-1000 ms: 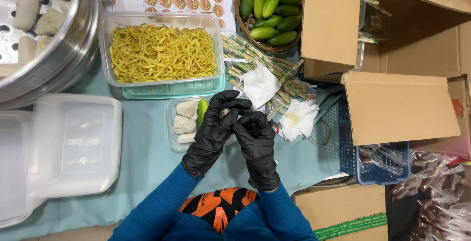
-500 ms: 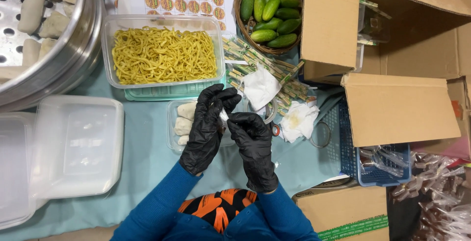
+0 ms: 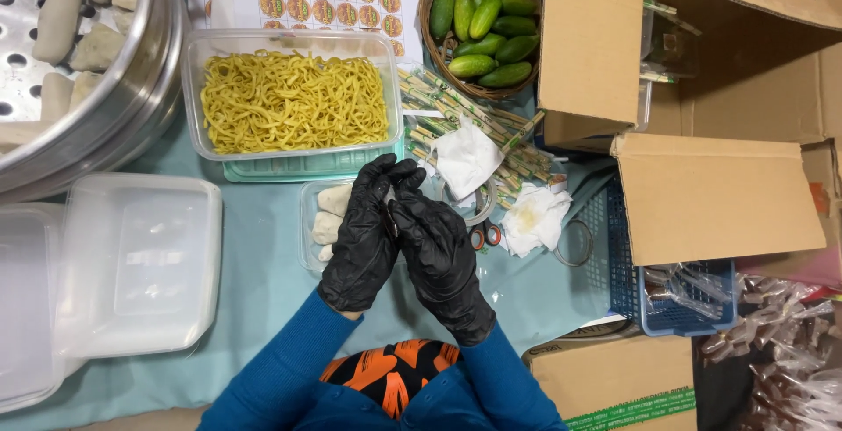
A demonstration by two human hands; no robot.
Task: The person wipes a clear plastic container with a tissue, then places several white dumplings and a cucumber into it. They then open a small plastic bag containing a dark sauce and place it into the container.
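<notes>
Both black-gloved hands, left hand (image 3: 367, 238) and right hand (image 3: 438, 260), pinch something small, unidentifiable, over the clear plastic tray of pale dumplings (image 3: 323, 220).

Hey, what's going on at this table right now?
A person in black gloves has the left hand and right hand pressed together over a small clear container of pale dough pieces; what they pinch between them is hidden. Behind it sits a tub of yellow noodles, with a basket of small cucumbers and a metal steamer tray of more pale pieces nearby. Empty clear containers stand at the left.
</notes>
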